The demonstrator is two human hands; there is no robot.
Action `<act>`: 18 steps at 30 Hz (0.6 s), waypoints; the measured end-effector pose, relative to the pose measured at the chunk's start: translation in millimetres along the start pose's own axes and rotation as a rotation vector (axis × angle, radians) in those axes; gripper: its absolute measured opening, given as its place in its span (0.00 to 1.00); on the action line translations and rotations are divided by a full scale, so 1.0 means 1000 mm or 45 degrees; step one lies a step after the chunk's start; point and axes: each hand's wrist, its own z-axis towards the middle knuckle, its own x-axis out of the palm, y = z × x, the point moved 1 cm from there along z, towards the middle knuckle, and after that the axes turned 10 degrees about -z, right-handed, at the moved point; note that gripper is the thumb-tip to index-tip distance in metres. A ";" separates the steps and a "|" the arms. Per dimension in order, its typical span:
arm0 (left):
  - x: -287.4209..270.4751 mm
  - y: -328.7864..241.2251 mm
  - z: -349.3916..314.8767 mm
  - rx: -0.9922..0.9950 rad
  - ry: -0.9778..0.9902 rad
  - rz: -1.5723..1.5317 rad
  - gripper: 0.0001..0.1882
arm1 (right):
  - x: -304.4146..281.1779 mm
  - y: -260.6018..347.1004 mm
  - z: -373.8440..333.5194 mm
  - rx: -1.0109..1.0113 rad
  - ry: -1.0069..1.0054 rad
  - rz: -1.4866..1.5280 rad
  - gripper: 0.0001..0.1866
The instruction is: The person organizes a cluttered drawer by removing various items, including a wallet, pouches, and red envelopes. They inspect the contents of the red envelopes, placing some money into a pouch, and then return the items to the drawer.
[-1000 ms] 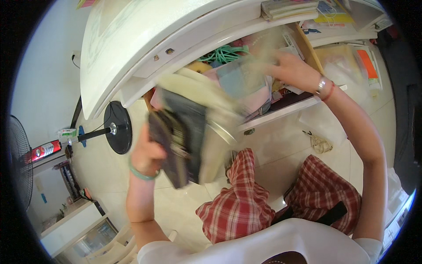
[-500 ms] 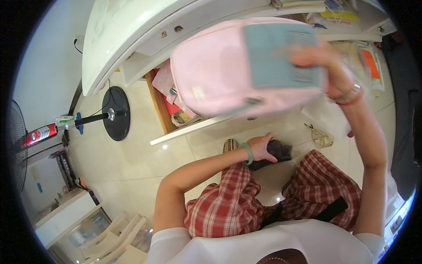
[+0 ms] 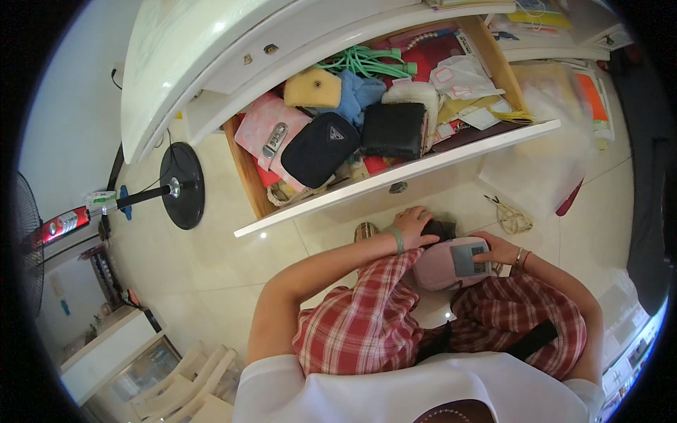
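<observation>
In my right hand (image 3: pixel 497 248) is a small pink zip pouch (image 3: pixel 438 265) with a grey panel; the thumb lies over the panel and the other fingers are mostly hidden. The pouch is low between my knees. Beside it, my left hand (image 3: pixel 412 225) curls over a dark brown object (image 3: pixel 440 229) near the floor, whose kind I cannot make out. Ahead of both hands stands an open drawer (image 3: pixel 486 144). It holds a black pouch (image 3: pixel 321 149), a black wallet (image 3: pixel 393 130), a pink notebook with a lock (image 3: pixel 268 127), and a yellow pouch (image 3: pixel 312 88).
Green cords (image 3: pixel 367 62), blue cloth (image 3: pixel 360 95) and white packets (image 3: pixel 462 77) also lie in the drawer. A plastic bag (image 3: pixel 536 169) and a beige cord (image 3: pixel 513 217) are on the floor at right. A standing fan's black base (image 3: pixel 183 187) is at left.
My right hand has brought the pink pouch from above the drawer down to my lap, next to my left hand. The drawer's contents now show. My left hand has shifted slightly.
</observation>
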 end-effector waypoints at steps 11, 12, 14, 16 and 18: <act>-0.261 -0.126 -0.162 0.414 -0.968 0.354 0.16 | -0.120 0.305 -0.079 -0.723 -0.394 -0.176 0.13; -0.277 -0.109 -0.157 0.287 -1.032 0.597 0.20 | -0.131 0.319 -0.063 -0.834 -0.570 -0.426 0.15; -0.286 -0.080 -0.144 0.058 -1.020 0.755 0.27 | -0.144 0.328 -0.021 -0.932 -0.885 -0.942 0.20; -0.283 -0.057 -0.132 -0.146 -0.867 0.584 0.32 | -0.137 0.326 0.016 -0.840 -1.006 -1.321 0.26; -0.279 -0.045 -0.128 -0.078 -0.854 0.257 0.26 | -0.125 0.327 0.043 -0.691 -0.969 -1.536 0.31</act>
